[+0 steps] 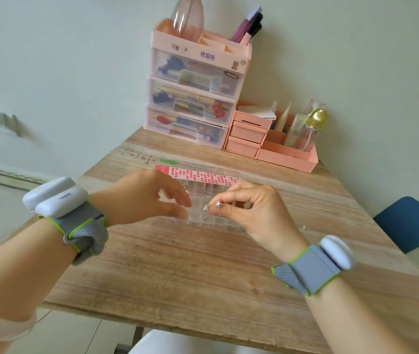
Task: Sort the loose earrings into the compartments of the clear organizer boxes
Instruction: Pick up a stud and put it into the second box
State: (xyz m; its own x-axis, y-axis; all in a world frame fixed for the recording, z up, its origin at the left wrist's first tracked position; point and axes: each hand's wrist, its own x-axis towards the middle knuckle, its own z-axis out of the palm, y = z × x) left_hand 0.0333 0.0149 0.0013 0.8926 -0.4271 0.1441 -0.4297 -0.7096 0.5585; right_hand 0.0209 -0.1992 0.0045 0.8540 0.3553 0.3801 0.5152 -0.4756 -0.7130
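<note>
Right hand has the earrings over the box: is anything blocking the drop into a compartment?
Nothing visible does. The right hand pinches the earrings just above the open grid of the clear organizer box. The left hand hovers at the box's left side, beside the path rather than in it.

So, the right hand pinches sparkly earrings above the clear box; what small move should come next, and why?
Probably lower the right hand and release the earrings into a compartment of the clear organizer box just beneath them. The left hand hovers open beside it, holding nothing.
</note>
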